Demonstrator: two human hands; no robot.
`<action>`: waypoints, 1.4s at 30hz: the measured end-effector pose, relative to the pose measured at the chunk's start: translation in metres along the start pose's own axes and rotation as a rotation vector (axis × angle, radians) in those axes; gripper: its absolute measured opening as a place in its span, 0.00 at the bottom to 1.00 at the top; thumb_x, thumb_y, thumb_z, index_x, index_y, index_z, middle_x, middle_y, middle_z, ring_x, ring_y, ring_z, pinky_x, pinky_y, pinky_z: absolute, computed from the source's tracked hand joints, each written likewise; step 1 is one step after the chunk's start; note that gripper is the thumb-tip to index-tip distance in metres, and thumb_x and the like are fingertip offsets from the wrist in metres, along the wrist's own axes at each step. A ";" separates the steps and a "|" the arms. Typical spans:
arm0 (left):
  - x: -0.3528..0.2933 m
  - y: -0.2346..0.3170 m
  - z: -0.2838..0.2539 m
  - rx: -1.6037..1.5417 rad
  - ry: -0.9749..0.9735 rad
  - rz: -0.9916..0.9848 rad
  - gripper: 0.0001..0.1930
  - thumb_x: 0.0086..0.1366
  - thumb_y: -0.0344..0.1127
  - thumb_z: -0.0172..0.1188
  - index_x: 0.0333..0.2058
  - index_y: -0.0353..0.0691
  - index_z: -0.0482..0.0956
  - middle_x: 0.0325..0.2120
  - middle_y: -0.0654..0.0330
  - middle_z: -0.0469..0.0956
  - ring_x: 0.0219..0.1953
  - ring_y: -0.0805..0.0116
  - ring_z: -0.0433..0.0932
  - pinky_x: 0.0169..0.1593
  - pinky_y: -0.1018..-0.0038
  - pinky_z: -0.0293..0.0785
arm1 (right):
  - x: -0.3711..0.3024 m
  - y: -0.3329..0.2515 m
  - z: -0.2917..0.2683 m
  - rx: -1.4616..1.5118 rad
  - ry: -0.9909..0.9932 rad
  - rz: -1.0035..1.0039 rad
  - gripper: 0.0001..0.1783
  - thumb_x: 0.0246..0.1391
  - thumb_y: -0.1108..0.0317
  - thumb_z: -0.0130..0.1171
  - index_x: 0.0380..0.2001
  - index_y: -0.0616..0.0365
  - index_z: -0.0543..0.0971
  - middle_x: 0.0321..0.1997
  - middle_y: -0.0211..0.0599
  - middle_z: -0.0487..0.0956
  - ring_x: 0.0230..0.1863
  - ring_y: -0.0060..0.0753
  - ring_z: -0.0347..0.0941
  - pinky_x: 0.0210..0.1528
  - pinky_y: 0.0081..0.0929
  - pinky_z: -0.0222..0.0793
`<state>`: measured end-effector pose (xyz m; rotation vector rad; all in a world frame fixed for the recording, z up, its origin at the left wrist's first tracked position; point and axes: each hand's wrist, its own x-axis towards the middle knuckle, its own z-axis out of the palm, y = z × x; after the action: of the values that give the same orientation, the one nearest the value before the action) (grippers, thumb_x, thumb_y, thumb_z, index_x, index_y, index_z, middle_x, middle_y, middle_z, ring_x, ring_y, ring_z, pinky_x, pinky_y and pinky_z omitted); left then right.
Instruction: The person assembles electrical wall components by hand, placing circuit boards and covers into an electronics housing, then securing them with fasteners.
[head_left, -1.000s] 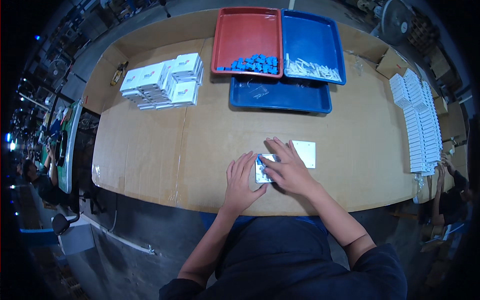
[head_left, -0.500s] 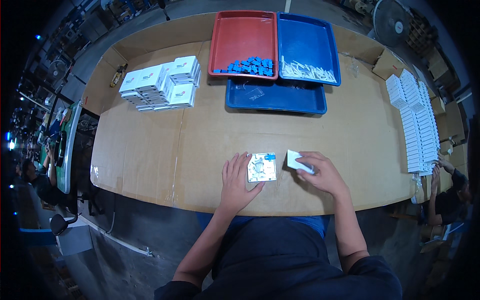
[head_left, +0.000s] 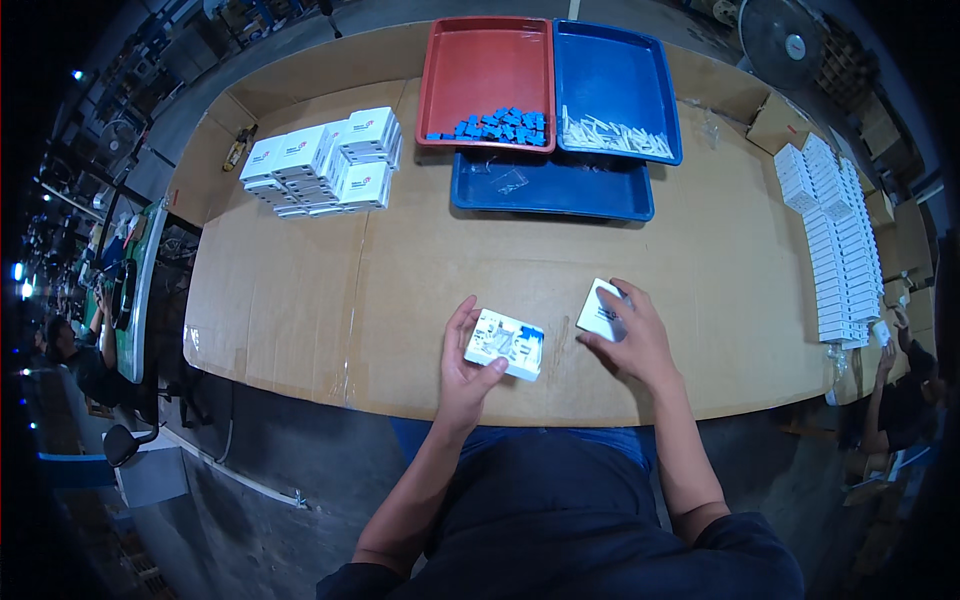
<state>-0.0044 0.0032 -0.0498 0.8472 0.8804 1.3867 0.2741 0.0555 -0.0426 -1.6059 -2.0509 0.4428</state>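
My left hand grips an open white plastic housing by its left side, thumb across the near edge and fingers behind. The housing is tilted, and small parts show inside it. A blue piece sits at its far right corner. To the right, my right hand holds a white square cover between thumb and fingers, its printed face partly turned up. A short gap of cardboard tabletop lies between cover and housing.
Small blue parts lie in a red tray at the back; white sticks lie in a blue tray. Another blue tray sits nearer. White boxes are stacked left, more white units right. A co-worker's hand is at far right.
My left hand has taken hold of the housing and tilted it, drawing it slightly left. My right hand has turned the cover so its printed face shows.
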 end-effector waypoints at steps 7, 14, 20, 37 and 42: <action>-0.001 0.011 0.022 -0.599 0.089 -0.286 0.40 0.71 0.54 0.44 0.74 0.35 0.53 0.69 0.39 0.63 0.68 0.48 0.67 0.71 0.51 0.65 | -0.010 -0.008 -0.006 0.053 -0.034 -0.006 0.34 0.49 0.62 0.77 0.60 0.57 0.79 0.66 0.47 0.73 0.67 0.51 0.70 0.66 0.40 0.70; -0.010 0.025 0.038 -0.638 -0.123 -0.438 0.36 0.72 0.48 0.43 0.74 0.38 0.56 0.69 0.37 0.65 0.67 0.42 0.70 0.69 0.49 0.68 | -0.007 -0.032 -0.024 0.804 -0.105 0.084 0.34 0.61 0.66 0.66 0.70 0.57 0.70 0.66 0.42 0.72 0.67 0.39 0.71 0.69 0.38 0.66; -0.022 0.017 0.043 -0.444 -0.098 -0.457 0.32 0.73 0.40 0.40 0.73 0.38 0.56 0.66 0.38 0.69 0.66 0.41 0.72 0.68 0.52 0.70 | -0.010 -0.052 -0.028 1.082 -0.183 0.092 0.39 0.64 0.50 0.57 0.71 0.64 0.67 0.68 0.50 0.74 0.66 0.45 0.73 0.71 0.41 0.65; -0.064 0.035 0.090 -0.733 -0.151 -0.551 0.34 0.79 0.61 0.32 0.68 0.38 0.63 0.62 0.43 0.73 0.64 0.42 0.73 0.67 0.37 0.69 | -0.011 -0.080 -0.060 1.087 -0.434 -0.176 0.27 0.74 0.53 0.50 0.67 0.58 0.75 0.61 0.41 0.79 0.62 0.34 0.75 0.65 0.36 0.70; -0.078 0.031 0.097 -0.715 -0.186 -0.520 0.33 0.79 0.62 0.33 0.66 0.41 0.66 0.59 0.46 0.75 0.61 0.46 0.76 0.65 0.39 0.71 | -0.029 -0.084 -0.069 0.986 -0.466 -0.193 0.26 0.73 0.55 0.51 0.67 0.58 0.75 0.60 0.40 0.79 0.61 0.35 0.75 0.64 0.34 0.70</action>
<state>0.0693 -0.0729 0.0230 0.1670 0.3638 1.0223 0.2508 0.0032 0.0543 -0.7323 -1.7547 1.5603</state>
